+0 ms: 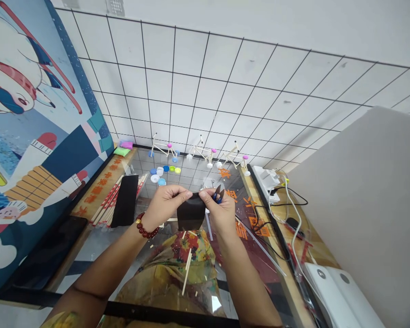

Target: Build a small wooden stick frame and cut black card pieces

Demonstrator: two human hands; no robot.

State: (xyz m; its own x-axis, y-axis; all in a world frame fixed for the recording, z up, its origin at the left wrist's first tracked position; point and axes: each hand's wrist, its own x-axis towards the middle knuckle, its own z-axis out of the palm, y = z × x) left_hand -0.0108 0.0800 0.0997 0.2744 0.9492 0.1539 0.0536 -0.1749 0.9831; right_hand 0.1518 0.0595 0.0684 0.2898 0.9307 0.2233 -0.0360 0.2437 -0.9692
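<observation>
Between my hands is a small black sheet [191, 217], pinched along its top edge and hanging down; whether it is paper or cloth I cannot tell. My left hand [169, 203], with a beaded bracelet at the wrist, has thumb and fingers closed on the edge. My right hand [220, 210] pinches the same edge close by. Small scissors [219, 195] with dark blades and blue handles show at the right hand's fingers, blades pointing away; their grip is partly hidden. A larger black sheet [125, 200] lies to the left over paper-wrapped chopsticks [104, 205].
Bike-like stick models [201, 150] stand along the gridded wall. Coloured bottle caps [161, 181] lie before them. Loose sticks [187, 271] rest on the glass tabletop near me. Cables [295, 223] and a power strip [268, 182] run along the right; a dark tablet-like slab [51, 250] lies left.
</observation>
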